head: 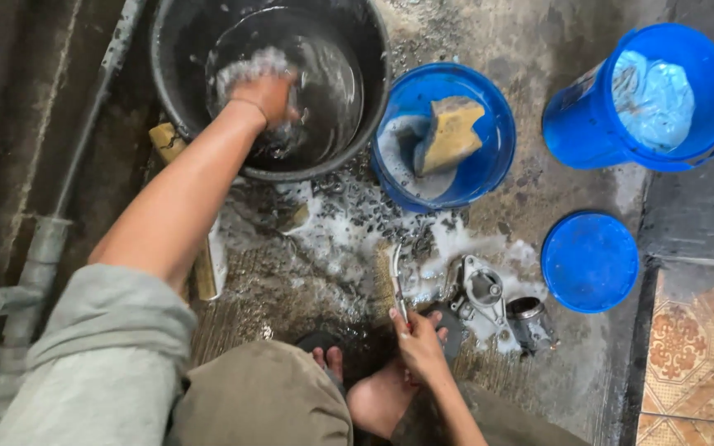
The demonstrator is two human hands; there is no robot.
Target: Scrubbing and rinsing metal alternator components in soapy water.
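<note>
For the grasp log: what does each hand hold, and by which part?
Right hand grips a brush by its handle end. Left hand is in the black tub's soapy water; any hold cannot be told.

— Any packages, labels, signs or screens down there?
— Only one I could make out: a pale label strip [590, 81] ran down the outer wall of the blue bucket [582, 132] at my far right. No screens, no signs.

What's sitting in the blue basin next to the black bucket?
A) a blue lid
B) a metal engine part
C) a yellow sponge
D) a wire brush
C: a yellow sponge leans in soapy water inside the blue basin; the brush is in the right hand.
</note>
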